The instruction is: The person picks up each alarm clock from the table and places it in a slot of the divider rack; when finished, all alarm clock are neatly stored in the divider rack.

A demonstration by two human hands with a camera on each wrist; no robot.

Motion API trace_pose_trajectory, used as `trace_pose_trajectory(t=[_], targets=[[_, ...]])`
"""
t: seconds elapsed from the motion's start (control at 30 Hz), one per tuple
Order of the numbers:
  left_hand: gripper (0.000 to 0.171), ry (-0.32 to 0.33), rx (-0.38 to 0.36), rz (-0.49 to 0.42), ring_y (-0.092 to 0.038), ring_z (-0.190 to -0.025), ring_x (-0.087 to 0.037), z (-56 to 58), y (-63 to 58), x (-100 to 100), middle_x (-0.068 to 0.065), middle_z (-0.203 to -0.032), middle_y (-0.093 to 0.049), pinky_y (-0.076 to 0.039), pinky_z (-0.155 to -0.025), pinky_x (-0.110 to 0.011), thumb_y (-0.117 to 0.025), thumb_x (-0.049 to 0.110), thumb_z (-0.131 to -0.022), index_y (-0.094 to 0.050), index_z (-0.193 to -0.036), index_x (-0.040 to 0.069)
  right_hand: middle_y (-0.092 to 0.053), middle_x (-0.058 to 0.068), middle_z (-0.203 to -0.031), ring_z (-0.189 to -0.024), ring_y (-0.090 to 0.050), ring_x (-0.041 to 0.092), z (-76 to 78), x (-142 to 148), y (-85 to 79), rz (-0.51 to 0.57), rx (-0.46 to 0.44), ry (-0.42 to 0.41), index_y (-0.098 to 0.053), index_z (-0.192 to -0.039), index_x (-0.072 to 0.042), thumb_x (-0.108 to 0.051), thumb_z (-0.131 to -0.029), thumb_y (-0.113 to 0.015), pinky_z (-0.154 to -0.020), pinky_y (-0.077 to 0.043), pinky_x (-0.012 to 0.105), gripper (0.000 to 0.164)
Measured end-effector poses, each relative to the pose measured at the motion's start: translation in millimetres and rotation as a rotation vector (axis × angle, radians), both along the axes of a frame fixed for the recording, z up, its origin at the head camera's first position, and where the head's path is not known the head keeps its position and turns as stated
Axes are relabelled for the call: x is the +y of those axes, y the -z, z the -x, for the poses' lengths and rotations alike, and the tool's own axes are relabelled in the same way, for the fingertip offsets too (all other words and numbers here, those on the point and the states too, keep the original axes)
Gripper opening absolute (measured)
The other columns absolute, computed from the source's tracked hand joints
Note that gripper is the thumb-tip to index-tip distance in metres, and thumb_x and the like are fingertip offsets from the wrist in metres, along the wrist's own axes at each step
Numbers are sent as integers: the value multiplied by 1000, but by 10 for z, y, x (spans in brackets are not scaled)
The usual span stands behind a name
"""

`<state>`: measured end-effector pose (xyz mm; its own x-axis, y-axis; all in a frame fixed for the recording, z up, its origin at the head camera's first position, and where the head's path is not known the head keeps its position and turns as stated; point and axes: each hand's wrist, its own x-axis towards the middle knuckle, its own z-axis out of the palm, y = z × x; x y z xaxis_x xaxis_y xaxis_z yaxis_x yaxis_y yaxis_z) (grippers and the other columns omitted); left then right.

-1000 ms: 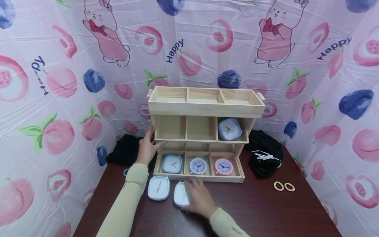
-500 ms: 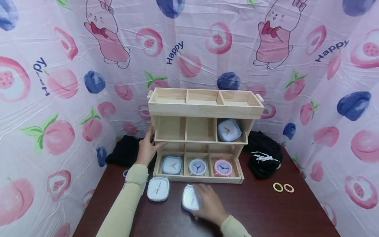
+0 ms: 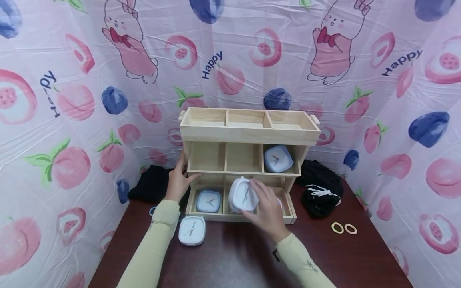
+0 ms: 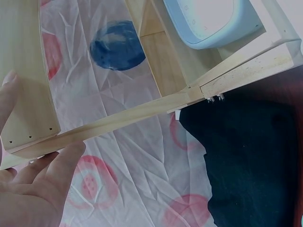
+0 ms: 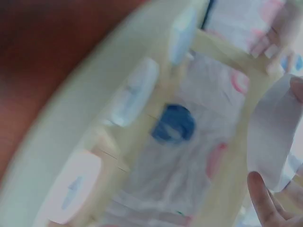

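A three-tier wooden storage box (image 3: pixel 248 135) with divided trays stands on the table. My left hand (image 3: pixel 177 184) grips its left side at the middle tray; in the left wrist view the thumb and fingers lie on either side of the wood. My right hand (image 3: pixel 268 210) holds a white alarm clock (image 3: pixel 244 195) by its right side, raised in front of the bottom tray. It covers the middle round clock and most of a pink clock (image 3: pixel 279 202). A blue clock (image 3: pixel 209 201) sits in the bottom left compartment, another light blue clock (image 3: pixel 278 159) in the middle tier's right one.
A second white clock (image 3: pixel 192 231) lies on the table before the box's left end. Black cloth (image 3: pixel 149 184) lies at left, and a black bag (image 3: pixel 322 192) with white cord at right. Two wooden rings (image 3: pixel 337 228) lie right. Patterned fabric (image 3: pixel 230 48) hangs around the table.
My right hand has drawn the white clock rightward along the table, then raised it toward the box. My left hand stays on the box's side.
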<state>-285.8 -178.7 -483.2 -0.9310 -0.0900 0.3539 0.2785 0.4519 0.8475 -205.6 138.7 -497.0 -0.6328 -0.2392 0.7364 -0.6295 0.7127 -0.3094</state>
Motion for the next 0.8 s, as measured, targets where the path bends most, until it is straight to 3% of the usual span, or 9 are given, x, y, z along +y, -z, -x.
trace_pose_trajectory(t=[0.17,0.3,0.4,0.53,0.8], targets=[[115,-2,-8,5,-50,-151,-38,-7,-2,-9,-22,-164,-48,-49,-122,-53,-87,10,-90,-12,-173,38,-61,18,-152,-126,-62,44,288,-87,-360,77,-24,47,-58,-153,-7,-25,-66,-101,-100,-62,61,99],[114,-3,-6,12,-51,-150,-39,-4,7,-16,-23,-162,-51,-49,-122,-53,-87,10,-90,-13,-173,38,-62,21,-149,-128,-61,46,494,-171,-531,118,-43,80,-60,-151,-6,-28,-68,-100,-107,-57,63,96],[114,0,-2,10,-52,-150,-38,5,17,-14,-22,-161,-53,-49,-122,-52,-87,10,-90,-14,-172,39,-64,23,-143,-126,-61,48,624,-214,-598,125,-54,109,-63,-147,-5,-30,-68,-100,-106,-57,64,91],[114,0,-1,0,-52,-150,-37,11,18,-9,-22,-161,-53,-50,-122,-52,-88,11,-89,-14,-172,41,-63,22,-148,-128,-61,50,778,-241,-657,94,-72,132,-64,-147,-7,-33,-68,-100,-108,-55,64,90],[116,0,-3,-9,-52,-150,-37,-1,0,-10,-21,-162,-52,-51,-121,-52,-88,10,-89,-13,-172,42,-61,14,-155,-133,-62,48,980,-231,-666,-10,-126,128,-69,-142,-9,-37,-66,-102,-122,-45,63,88]])
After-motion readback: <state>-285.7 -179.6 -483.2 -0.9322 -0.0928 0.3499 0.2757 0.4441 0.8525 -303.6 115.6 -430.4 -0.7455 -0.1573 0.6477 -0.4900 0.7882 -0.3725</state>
